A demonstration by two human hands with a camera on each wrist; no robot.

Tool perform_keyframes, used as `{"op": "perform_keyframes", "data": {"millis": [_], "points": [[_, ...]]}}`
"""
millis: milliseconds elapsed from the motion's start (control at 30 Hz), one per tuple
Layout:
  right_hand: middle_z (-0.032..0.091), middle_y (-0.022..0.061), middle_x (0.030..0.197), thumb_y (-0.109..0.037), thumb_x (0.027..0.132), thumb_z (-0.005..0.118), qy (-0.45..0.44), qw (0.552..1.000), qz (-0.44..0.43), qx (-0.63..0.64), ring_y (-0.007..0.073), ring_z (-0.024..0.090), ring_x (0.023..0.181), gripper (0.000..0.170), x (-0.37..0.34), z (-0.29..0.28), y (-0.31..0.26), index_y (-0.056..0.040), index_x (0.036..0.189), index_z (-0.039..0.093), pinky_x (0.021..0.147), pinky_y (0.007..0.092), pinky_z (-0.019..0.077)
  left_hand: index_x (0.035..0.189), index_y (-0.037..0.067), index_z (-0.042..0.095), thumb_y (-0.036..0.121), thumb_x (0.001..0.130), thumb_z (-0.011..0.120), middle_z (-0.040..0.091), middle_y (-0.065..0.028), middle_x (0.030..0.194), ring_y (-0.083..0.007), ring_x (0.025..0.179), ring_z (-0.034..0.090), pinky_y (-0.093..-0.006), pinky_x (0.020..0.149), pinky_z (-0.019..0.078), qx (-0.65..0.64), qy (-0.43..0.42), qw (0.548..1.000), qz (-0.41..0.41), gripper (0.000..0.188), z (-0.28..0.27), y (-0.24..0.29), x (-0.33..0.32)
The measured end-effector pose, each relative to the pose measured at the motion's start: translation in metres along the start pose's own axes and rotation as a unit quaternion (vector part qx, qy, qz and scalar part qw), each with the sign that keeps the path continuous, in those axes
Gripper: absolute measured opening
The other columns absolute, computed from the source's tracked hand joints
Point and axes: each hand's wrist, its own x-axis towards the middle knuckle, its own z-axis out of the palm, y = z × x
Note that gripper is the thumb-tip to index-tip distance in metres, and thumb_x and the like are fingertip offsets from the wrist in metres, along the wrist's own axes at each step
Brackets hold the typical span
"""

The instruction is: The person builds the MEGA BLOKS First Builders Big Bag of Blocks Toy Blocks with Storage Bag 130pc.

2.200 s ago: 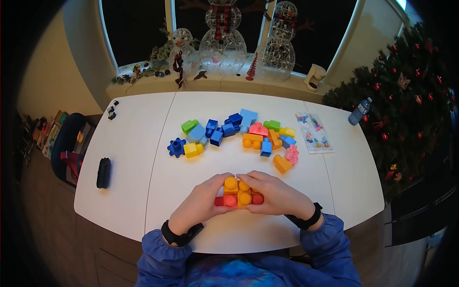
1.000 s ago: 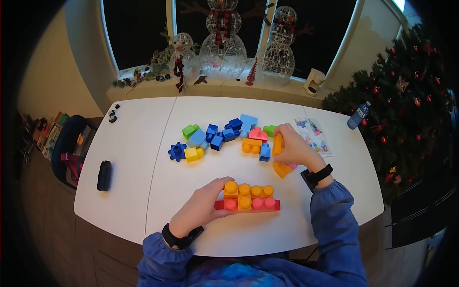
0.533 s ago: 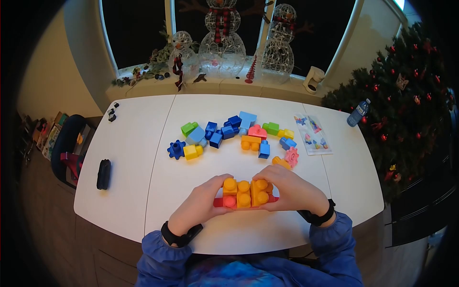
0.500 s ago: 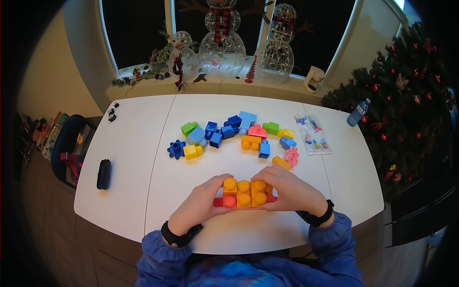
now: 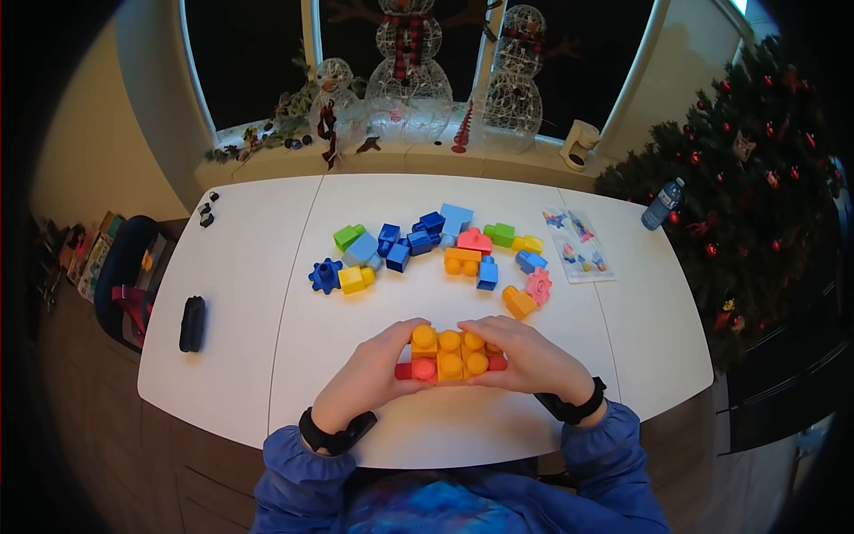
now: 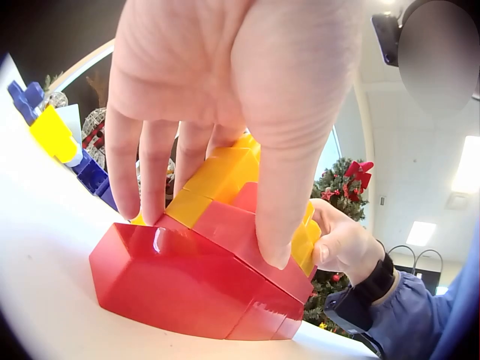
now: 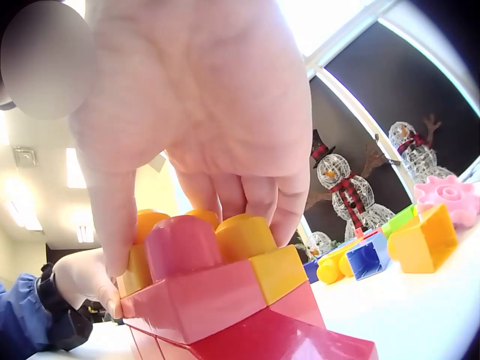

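Note:
A built row of large toy building blocks [image 5: 450, 367] sits low at the table's near side, with orange blocks set over and between red and pink ones. My left hand [image 5: 369, 365] grips its left end, thumb on the near side and fingers on the far side. At the other end my right hand [image 5: 525, 354] pinches an orange block [image 5: 474, 354] pressed against the middle orange one. In the left wrist view the red base block [image 6: 180, 285] rests close over the white table. A pink block [image 7: 210, 296] with a round stud shows under my right palm in the right wrist view.
Loose blue, green, yellow, pink and orange blocks [image 5: 419, 242] lie across the table's middle. A pink gear block [image 5: 538, 287] is near an orange block [image 5: 519, 303]. Rightward are a picture sheet [image 5: 579, 245] and a water bottle [image 5: 664, 204]; a black case [image 5: 192, 324] lies left.
My right hand left the row, picked an orange block from the loose ones and brought it back. Over the last half second that block shifted left against the middle one. My left hand kept its grip.

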Motion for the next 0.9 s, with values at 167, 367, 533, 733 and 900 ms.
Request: {"op": "perform_keyframes", "data": {"millis": [167, 367, 533, 733, 900], "points": [[0.064, 0.0178, 0.129, -0.026, 0.083, 0.087, 0.002, 0.999, 0.016, -0.029, 0.0352, 0.06, 0.119, 0.072, -0.002, 0.002, -0.003, -0.0026, 0.144, 0.054, 0.104, 0.0411, 0.0475, 0.143, 0.006, 0.051, 0.015, 0.077, 0.091, 0.064, -0.0168, 0.135, -0.0355, 0.117, 0.067, -0.0403, 0.096, 0.0585, 0.014, 0.001, 1.0, -0.001, 0.078, 0.001, -0.001, 0.0], [0.064, 0.0179, 0.13, -0.03, 0.084, 0.086, -0.007, 0.999, 0.005, -0.031, 0.0337, 0.061, 0.119, 0.074, -0.003, 0.002, -0.001, -0.0025, 0.145, 0.053, 0.102, 0.0407, 0.0487, 0.142, 0.006, 0.051, 0.016, 0.077, 0.091, 0.064, -0.0166, 0.134, -0.035, 0.116, 0.067, -0.0402, 0.096, 0.0587, 0.022, 0.006, 1.0, -0.001, 0.078, 0.002, -0.002, 0.0], [0.066, 0.0207, 0.125, -0.03, 0.087, 0.082, 0.082, 0.995, 0.06, 0.0, 0.0383, 0.064, 0.113, 0.058, 0.004, -0.021, 0.029, -0.0019, 0.134, 0.062, 0.094, 0.0422, 0.0542, 0.142, 0.006, 0.051, 0.019, 0.076, 0.093, 0.064, -0.016, 0.133, -0.0352, 0.115, 0.067, -0.0405, 0.096, 0.0581, 0.016, -0.007, 1.0, -0.015, 0.079, 0.001, -0.001, 0.001], [0.068, 0.0188, 0.105, -0.022, 0.087, 0.077, 0.113, 0.95, 0.153, -0.249, 0.0388, 0.067, 0.101, 0.029, 0.006, -0.017, 0.085, -0.0014, 0.104, 0.067, 0.086, 0.0474, 0.0556, 0.139, 0.003, 0.051, 0.016, 0.075, 0.091, 0.063, -0.0214, 0.132, -0.0426, 0.119, 0.063, -0.0422, 0.1, 0.0528, -0.001, -0.003, 1.0, -0.009, 0.077, 0.0, 0.001, 0.001], [0.068, 0.0198, 0.105, -0.015, 0.086, 0.073, 0.057, 0.948, 0.178, -0.256, 0.0395, 0.066, 0.102, 0.026, 0.009, -0.009, 0.092, -0.0021, 0.107, 0.066, 0.087, 0.0477, 0.0553, 0.143, 0.007, 0.05, 0.021, 0.076, 0.093, 0.064, -0.0149, 0.135, -0.035, 0.116, 0.066, -0.0408, 0.096, 0.0575, 0.016, -0.003, 1.0, -0.003, 0.081, 0.002, -0.005, 0.0]]}}
